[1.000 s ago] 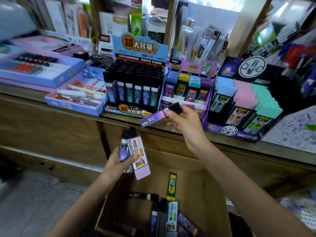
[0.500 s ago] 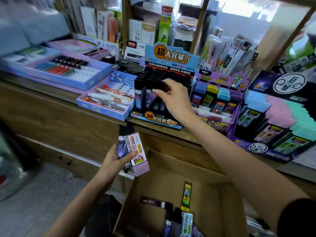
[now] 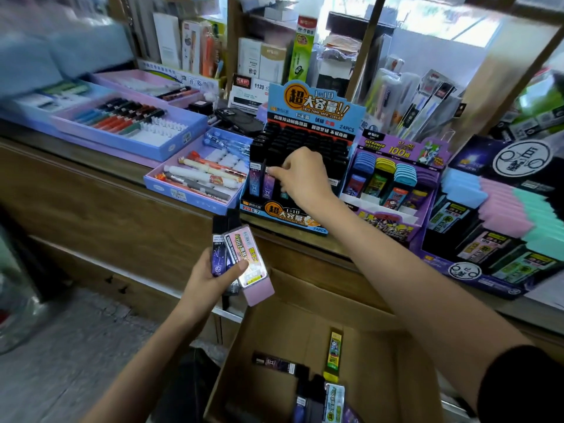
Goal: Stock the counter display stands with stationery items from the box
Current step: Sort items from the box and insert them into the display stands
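Right hand fingertips pinch lead case, front row of blue stand. Left hand grips spare cases below stand. Risk: crooked push jams the case, topples neighbours; loose stack slips toward box.

Reads "1=10", "2B/0.7MM MPR-2086A" and "24PCS" on the blue lead display stand header. "100" on the purple display beside it (rest too blurry), "1120" on a white tag behind.
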`<state>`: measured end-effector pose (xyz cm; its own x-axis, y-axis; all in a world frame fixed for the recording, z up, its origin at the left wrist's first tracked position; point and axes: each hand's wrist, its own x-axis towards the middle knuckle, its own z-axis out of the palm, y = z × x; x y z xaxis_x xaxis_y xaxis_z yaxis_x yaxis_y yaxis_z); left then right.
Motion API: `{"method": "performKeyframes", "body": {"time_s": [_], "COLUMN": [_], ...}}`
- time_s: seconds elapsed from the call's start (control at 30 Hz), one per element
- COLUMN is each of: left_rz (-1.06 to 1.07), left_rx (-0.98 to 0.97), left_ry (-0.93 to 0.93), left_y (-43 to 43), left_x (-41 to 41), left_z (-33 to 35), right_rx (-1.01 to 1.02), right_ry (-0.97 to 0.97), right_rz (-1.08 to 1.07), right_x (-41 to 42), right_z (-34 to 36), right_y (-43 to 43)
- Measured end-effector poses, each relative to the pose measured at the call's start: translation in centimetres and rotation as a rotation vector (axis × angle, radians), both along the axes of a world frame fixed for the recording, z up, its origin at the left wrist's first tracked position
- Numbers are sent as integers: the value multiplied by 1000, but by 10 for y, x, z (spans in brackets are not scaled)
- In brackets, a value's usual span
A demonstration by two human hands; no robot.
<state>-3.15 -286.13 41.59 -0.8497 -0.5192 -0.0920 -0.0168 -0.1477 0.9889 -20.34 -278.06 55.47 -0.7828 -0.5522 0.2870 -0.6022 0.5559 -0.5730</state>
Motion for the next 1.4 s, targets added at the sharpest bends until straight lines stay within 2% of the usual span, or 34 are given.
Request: {"method": "performKeyframes", "body": {"time_s": [0.1, 0.17, 0.23, 0.37, 0.4, 0.53, 0.8, 0.93, 1.2, 1.4], "left_rz": [3, -1, -13, 11, 9, -42, -122, -218, -332, -376], "left_rx": [-18, -8, 19, 61, 66, 59, 19, -19, -59, -105], "left_ry": [35, 65, 94, 173, 185, 208, 212, 187, 84, 62], "left_y": [2, 5, 9, 20, 23, 39, 60, 75, 122, 156], "left_x": [0, 0, -1, -11, -14, -29, -53, -60, -74, -87], "left_z": [8, 14, 20, 35, 39, 51, 74, 78, 72, 72], "right_rx": [126, 70, -24, -113, -173, -401, -298, -360, -608, -587], "right_ry": [138, 128, -19, -593, -681, -766, -728, -795, -725, -534], "right_rz": [18, 84, 141, 251, 250, 168, 230, 158, -70, -119], "right_x": [10, 24, 42, 74, 79, 79, 53, 39, 17, 8], "right_z": [3, 1, -9, -44, -52, -61, -40, -25, -9, 3], "right_y": [10, 24, 41, 72, 77, 96, 153, 187, 233, 267]}}
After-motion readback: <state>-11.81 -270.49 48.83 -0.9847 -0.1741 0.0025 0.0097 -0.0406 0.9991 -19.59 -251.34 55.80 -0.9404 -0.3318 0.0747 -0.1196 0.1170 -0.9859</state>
